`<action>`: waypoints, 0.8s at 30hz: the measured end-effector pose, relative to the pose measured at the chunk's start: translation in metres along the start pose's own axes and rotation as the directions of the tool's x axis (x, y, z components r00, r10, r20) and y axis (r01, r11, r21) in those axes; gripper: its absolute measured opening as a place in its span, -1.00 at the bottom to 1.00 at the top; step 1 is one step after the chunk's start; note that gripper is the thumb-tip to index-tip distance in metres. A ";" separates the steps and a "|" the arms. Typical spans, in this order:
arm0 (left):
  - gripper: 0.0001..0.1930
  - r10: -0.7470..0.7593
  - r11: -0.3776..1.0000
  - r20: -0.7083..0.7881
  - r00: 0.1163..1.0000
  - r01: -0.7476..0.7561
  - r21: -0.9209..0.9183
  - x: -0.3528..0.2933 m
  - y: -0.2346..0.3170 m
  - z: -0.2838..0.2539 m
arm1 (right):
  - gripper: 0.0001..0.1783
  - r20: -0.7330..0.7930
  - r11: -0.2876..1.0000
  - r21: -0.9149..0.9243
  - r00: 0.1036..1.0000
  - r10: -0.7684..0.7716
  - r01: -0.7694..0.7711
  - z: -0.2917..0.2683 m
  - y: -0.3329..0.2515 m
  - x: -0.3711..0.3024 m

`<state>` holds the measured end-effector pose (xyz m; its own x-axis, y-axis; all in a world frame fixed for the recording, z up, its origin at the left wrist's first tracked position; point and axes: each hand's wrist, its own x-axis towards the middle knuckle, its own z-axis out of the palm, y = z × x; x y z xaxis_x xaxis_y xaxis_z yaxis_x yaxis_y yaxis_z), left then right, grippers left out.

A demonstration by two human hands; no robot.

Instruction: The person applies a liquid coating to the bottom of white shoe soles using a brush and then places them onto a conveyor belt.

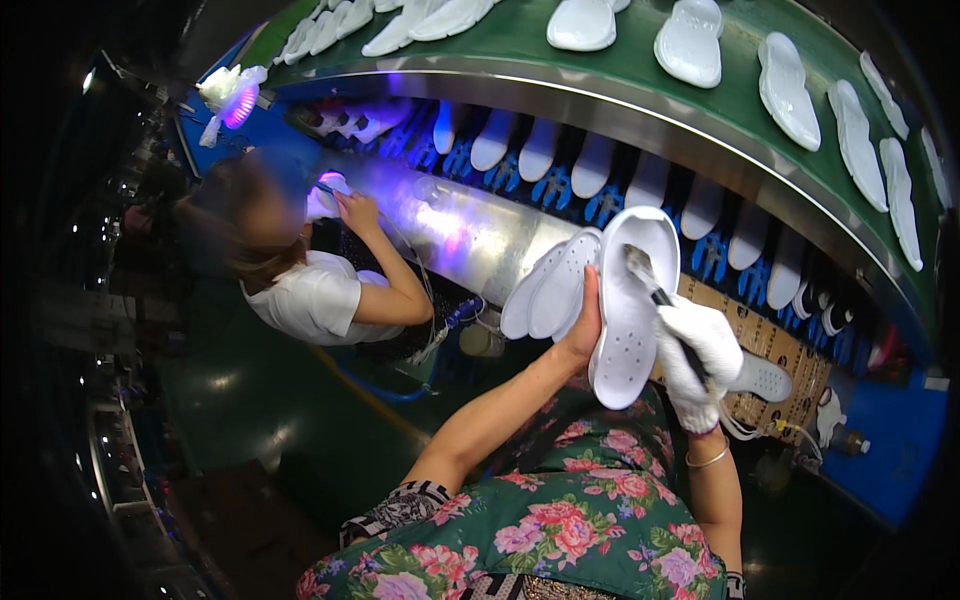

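My bare left hand (585,325) grips a white shoe sole (627,340) by its edge, tilted upright with its hollow inner side toward me. Small holes dot the sole's lower end. More pale perforated soles (557,285) stand just left of that hand; whether it holds them too I cannot tell. In a white knitted glove, my right hand (697,355) is closed round a dark-handled brush (660,294). The bristles touch the inside of the sole near its upper end. A pale tube (738,431) hangs below the glove.
A green conveyor (640,35) carrying several white soles curves across the back. Under it, blue racks (553,190) hold a row of pale shoe parts. Another sole (765,378) lies on brown cardboard (745,325) at right. To my left, a co-worker in a white shirt (318,297) works under purple light.
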<state>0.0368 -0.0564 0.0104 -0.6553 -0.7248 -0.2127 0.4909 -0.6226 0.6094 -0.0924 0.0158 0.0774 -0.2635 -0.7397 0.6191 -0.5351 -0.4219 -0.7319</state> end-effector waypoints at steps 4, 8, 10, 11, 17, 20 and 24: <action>0.03 -0.005 0.989 0.056 0.998 0.013 -0.145 0.005 -0.004 -0.027 | -0.76 0.274 0.997 0.062 0.959 -0.066 0.051 -0.003 -0.010 0.001; 0.12 0.110 0.993 -0.177 0.978 -0.113 -0.011 0.011 0.005 -0.019 | -0.80 0.108 0.988 0.117 0.990 0.087 -0.099 -0.007 0.003 -0.001; 0.07 0.089 0.995 -0.044 0.995 -0.091 -0.044 0.011 0.009 -0.026 | -0.76 0.087 0.993 0.112 0.996 0.025 -0.035 -0.001 0.001 -0.003; 0.10 0.050 0.994 0.136 0.989 -0.036 -0.105 0.012 0.008 -0.026 | -0.72 0.148 0.998 0.055 0.988 -0.032 0.024 -0.004 -0.003 -0.006; 0.25 -0.030 0.929 0.155 0.988 0.085 -0.362 0.015 0.011 -0.019 | -0.72 0.210 0.953 0.277 0.976 0.061 -0.119 -0.002 -0.001 -0.016; 0.24 0.028 0.942 0.305 0.952 0.076 -0.326 0.025 0.011 -0.032 | -0.68 0.137 0.991 0.120 0.990 0.034 -0.051 0.003 0.004 -0.023; 0.19 -0.025 0.907 0.376 0.926 0.179 -0.381 0.030 0.015 -0.028 | -0.69 0.239 0.984 0.155 0.963 -0.126 0.091 0.008 0.001 -0.033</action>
<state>0.0401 -0.0959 -0.0084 -0.8348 -0.5454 0.0749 0.5470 -0.8067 0.2234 -0.0779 0.0357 0.0533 0.0059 -0.7843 0.6203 -0.4261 -0.5632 -0.7080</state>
